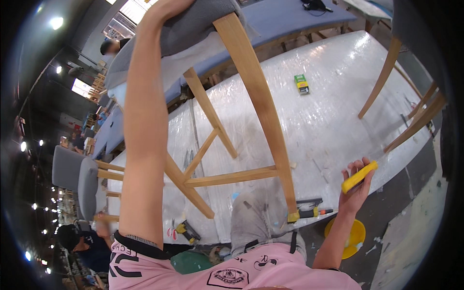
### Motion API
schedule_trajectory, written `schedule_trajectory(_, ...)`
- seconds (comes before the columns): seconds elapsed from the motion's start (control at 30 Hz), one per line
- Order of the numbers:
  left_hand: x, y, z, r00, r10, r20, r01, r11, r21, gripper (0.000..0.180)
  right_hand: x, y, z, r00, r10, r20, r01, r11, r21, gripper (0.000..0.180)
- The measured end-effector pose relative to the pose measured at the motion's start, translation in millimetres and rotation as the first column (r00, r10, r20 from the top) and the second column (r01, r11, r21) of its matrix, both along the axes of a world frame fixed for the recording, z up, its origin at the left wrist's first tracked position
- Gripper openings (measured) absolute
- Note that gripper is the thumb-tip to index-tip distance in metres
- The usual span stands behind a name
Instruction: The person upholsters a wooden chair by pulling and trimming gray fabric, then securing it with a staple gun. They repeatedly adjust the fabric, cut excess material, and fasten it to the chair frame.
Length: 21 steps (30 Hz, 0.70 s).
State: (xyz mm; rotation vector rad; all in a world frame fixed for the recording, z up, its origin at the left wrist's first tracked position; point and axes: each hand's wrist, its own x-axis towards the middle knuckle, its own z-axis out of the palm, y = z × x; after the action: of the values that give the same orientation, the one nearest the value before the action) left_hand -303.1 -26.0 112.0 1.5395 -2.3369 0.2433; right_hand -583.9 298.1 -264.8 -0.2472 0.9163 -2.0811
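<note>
A small green and yellow package (301, 83) lay on the plastic-wrapped bench (338, 111), well apart from both hands. The right hand (356, 186) had its fingers curled round a yellow block (358, 177), held off the bench edge. The left hand (166, 7) gripped the grey seat of the upturned wooden chair (251, 96), its fingers cut off at the frame's top, so their spread could not be told.

A furniture workshop — unfinished wooden chairs (251, 87) with grey padded seats stand about, a long bench (338, 96) is wrapped in plastic sheeting, a power drill (186, 232) lies below — and other workers (82, 241) bend over more chairs.
</note>
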Motion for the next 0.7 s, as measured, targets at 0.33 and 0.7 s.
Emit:
schedule_trajectory(0.33,14.7,-57.5,-6.9,0.994,0.098,-0.042,-0.099,0.994,-0.042,0.097,-24.7,-123.5,80.8,0.967,-0.139,-0.215,0.088,0.969,-0.231,0.038)
schedule_trajectory(0.7,7.3,-56.2,-16.4,0.995,0.030,-0.098,-0.039,0.995,-0.093,0.092,61.6,-178.4,83.5,0.487,0.176,-0.856,-0.393,0.919,-0.035,0.040)
